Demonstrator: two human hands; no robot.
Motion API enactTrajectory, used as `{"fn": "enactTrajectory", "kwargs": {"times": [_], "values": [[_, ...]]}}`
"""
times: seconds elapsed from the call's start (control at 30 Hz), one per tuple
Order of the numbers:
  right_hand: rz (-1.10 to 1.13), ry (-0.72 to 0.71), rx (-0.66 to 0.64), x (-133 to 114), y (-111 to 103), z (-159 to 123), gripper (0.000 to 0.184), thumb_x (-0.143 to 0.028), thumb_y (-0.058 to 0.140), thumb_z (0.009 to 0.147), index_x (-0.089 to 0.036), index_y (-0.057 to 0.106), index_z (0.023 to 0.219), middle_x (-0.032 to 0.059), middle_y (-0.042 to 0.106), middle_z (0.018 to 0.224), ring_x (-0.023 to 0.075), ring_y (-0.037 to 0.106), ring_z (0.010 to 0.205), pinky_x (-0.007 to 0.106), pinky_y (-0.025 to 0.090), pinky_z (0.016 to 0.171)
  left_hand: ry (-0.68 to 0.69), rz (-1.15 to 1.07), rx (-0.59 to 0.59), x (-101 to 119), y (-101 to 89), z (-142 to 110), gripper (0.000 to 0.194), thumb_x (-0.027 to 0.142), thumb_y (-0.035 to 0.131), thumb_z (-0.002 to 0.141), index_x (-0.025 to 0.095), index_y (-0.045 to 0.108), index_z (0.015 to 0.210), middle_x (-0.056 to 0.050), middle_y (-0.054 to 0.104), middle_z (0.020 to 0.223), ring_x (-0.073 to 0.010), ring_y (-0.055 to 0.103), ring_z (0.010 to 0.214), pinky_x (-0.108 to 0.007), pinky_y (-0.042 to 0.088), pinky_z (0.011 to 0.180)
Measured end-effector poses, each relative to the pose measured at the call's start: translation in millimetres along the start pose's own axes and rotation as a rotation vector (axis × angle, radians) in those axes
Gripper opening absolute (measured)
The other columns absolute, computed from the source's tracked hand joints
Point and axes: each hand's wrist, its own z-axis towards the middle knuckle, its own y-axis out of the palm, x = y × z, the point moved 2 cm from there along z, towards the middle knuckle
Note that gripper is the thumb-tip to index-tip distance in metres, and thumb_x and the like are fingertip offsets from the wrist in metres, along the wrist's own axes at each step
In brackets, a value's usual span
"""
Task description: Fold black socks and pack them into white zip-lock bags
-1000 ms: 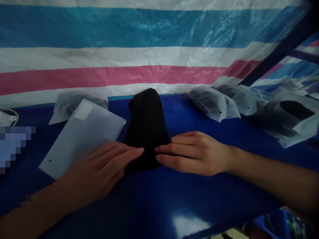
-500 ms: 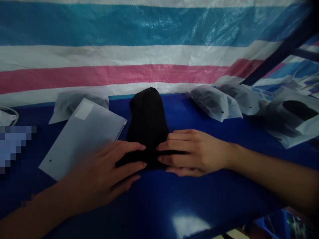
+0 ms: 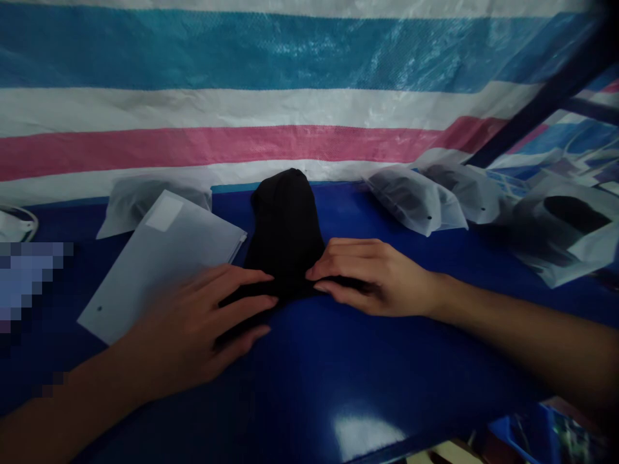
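One black cloth (image 3: pixel 285 222) lies mid-table on the blue table (image 3: pixel 290 393), its far end near the striped sheet (image 3: pixel 242 58). At its near edge the right hand (image 3: pixel 367 277) pinches it between thumb and fingers. The left hand (image 3: pixel 188 335) is half open, fingers spread, tips on the cloth — whether it grips, I cannot tell. Partly hidden by that hand lies a flat bag (image 3: pixel 164 264) with a pale label and a slider; its contents cannot be made out. Behind it, a puffed bag (image 3: pixel 138 200) holds something dark. On the right are a plump bag (image 3: pixel 406 203) and a rear bag (image 3: pixel 471 190), both dark inside, and a large bag (image 3: pixel 551 261) with a black thing (image 3: pixel 575 212) showing — round-edged. Below the table, the blue bin's (image 3: pixel 529 428) contents are too blurred to name.
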Motion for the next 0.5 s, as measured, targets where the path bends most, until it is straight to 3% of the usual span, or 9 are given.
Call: {"fn": "enactTrajectory", "kwargs": {"times": [0.1,0.17,0.27,0.4,0.5], "values": [[0.086,0.138,0.05,2.7,0.8,0.1,0.016,-0.019,0.074,0.111,-0.017,0.08,0.126,0.0069,0.084,0.107,0.0166,0.079,0.094,0.029,0.063,0.084,-0.035,0.002,0.058,-2.3,0.6,1.5,0.032,0.018,0.065,0.113,0.028,0.076,0.142,-0.008,0.079,0.148,-0.0254,0.079,0.13,-0.041,0.067,0.109],[0.102,0.218,0.09,4.7,1.5,-0.7,0.013,-0.021,0.077,0.109,-0.018,0.082,0.121,0.0056,0.083,0.103,0.0167,0.077,0.093,0.028,0.062,0.08,-0.11,0.004,0.091,-3.8,-0.5,2.7,0.033,0.019,0.062,0.115,0.028,0.074,0.144,-0.006,0.083,0.139,-0.0217,0.083,0.119,-0.034,0.069,0.103],[0.076,0.205,0.116,5.8,2.8,-1.5,0.008,-0.022,0.08,0.107,-0.019,0.082,0.114,0.0065,0.083,0.1,0.0197,0.073,0.1,0.031,0.062,0.085,-0.18,-0.008,0.128,-5.0,-3.5,3.6,0.027,0.024,0.06,0.117,0.028,0.073,0.141,-0.003,0.086,0.126,-0.0177,0.085,0.104,-0.027,0.069,0.09],[0.059,0.12,0.082,6.2,4.5,-1.6,0.005,-0.019,0.076,0.109,-0.017,0.079,0.112,0.0104,0.08,0.111,0.0186,0.075,0.1,0.034,0.063,0.088,-0.126,0.008,0.15,-4.5,-4.8,1.6,0.031,0.018,0.061,0.116,0.031,0.076,0.138,-0.003,0.081,0.137,-0.0183,0.082,0.115,-0.027,0.069,0.09],[0.07,0.173,0.088,9.2,4.2,-1.6,0.005,-0.021,0.079,0.108,-0.017,0.08,0.111,0.0083,0.075,0.11,0.0155,0.074,0.094,0.028,0.061,0.08,-0.119,0.031,0.133,-3.4,-4.5,-0.1,0.035,0.016,0.061,0.113,0.031,0.077,0.141,-0.006,0.077,0.143,-0.0221,0.079,0.122,-0.033,0.069,0.096]]}}
